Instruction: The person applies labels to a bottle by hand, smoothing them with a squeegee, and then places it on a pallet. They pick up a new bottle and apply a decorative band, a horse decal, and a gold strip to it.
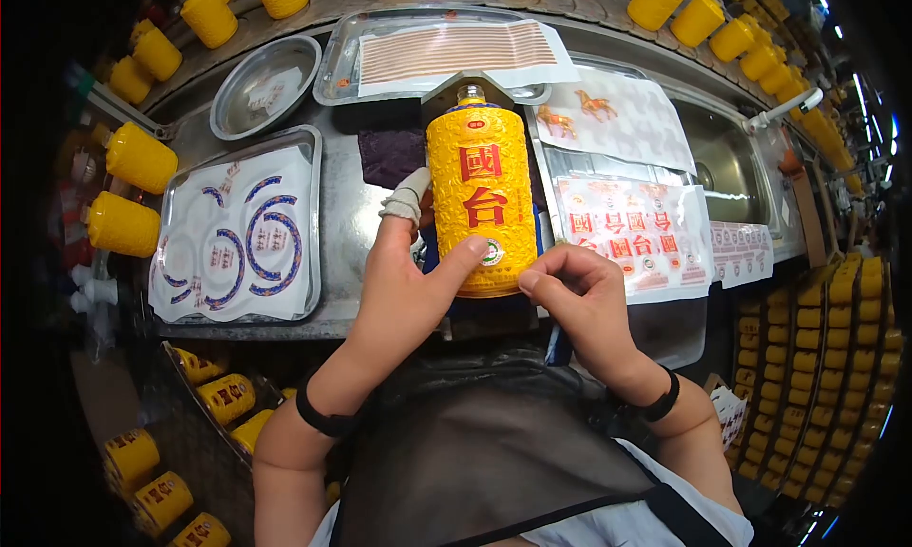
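A yellow embossed bottle (478,205) with large red characters, a small red emblem and a round green-and-white mark lies in front of me, its clear neck pointing away. My left hand (410,272) grips its left side, the thumb pressing beside the round mark; one finger wears a pale wrap (407,196). At the lower right edge of the bottle is my right hand (581,298), thumb and forefinger pinched together. Whatever is between those fingertips, if anything, is too small to make out. A metal holder (458,84) shows behind the neck.
On the left, a tray (314,205) carries a sheet of blue patterned strips, below a round metal bowl (220,110). Right of the bottle lie decal sheets with red characters (632,234) and orange horses (608,120), near a sink (727,162). Yellow bottles (133,158) line the surroundings.
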`<action>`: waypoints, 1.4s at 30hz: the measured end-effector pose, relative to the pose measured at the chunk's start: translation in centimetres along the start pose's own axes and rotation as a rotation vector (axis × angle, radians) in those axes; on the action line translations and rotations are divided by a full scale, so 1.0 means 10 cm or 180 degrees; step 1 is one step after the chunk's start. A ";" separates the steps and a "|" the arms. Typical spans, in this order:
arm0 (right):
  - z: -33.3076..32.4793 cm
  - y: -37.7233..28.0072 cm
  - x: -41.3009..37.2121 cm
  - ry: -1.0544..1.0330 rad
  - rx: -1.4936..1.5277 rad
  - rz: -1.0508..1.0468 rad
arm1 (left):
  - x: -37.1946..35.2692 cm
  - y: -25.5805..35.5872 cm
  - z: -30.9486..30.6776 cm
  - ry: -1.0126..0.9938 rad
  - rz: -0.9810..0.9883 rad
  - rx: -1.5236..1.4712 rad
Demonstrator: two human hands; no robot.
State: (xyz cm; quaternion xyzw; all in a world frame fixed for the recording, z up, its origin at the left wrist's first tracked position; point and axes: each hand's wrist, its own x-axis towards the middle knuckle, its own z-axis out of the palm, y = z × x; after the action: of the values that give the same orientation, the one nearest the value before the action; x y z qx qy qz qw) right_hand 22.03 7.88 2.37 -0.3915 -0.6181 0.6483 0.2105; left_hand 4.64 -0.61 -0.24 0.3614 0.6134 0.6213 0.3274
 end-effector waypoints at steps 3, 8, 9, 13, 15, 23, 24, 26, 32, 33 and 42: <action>0.00 0.02 -0.01 0.0047 0.0030 -0.0026 | 0.05 0.00 0.05 -0.0012 -0.0053 -0.0188; 0.00 -0.01 0.01 0.0038 -0.0007 0.0031 | 0.08 0.03 0.03 -0.0063 -0.0032 -0.0139; 0.00 0.00 0.01 0.0018 0.0006 0.0043 | 0.07 0.04 0.03 -0.0053 -0.0035 -0.0114; -0.06 0.01 0.01 -0.0032 -0.0015 0.0171 | 0.04 0.00 0.01 -0.0046 -0.0200 -0.0267; -0.10 0.01 0.01 -0.0014 0.0094 0.0294 | -0.02 -0.06 -0.05 -0.0048 -0.0360 -0.0469; -0.08 0.15 0.12 0.0030 -0.0018 0.0180 | -0.22 -0.12 -0.06 -0.0332 -0.0303 -0.0560; -0.07 0.17 0.12 0.0057 -0.0138 0.0072 | -0.22 -0.11 -0.06 -0.0336 -0.0295 -0.0533; -0.06 0.18 0.12 0.0038 -0.0023 0.0065 | -0.22 -0.10 -0.06 -0.0365 -0.0284 -0.0479; -0.06 0.14 0.11 -0.0028 -0.0003 0.0156 | -0.21 -0.09 -0.07 -0.0401 -0.0245 -0.0531; -0.05 0.14 0.10 0.0019 0.0033 0.0145 | -0.21 -0.11 -0.07 -0.0390 -0.0244 -0.0528; -0.06 0.18 0.12 0.0051 -0.0122 0.0045 | -0.22 -0.12 -0.07 -0.0364 -0.0227 -0.0549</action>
State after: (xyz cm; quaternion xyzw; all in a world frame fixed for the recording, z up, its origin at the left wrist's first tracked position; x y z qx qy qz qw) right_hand 22.15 8.93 0.39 -0.4050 -0.6260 0.6347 0.2033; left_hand 5.18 -2.79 -1.51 0.3447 0.5504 0.6380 0.4136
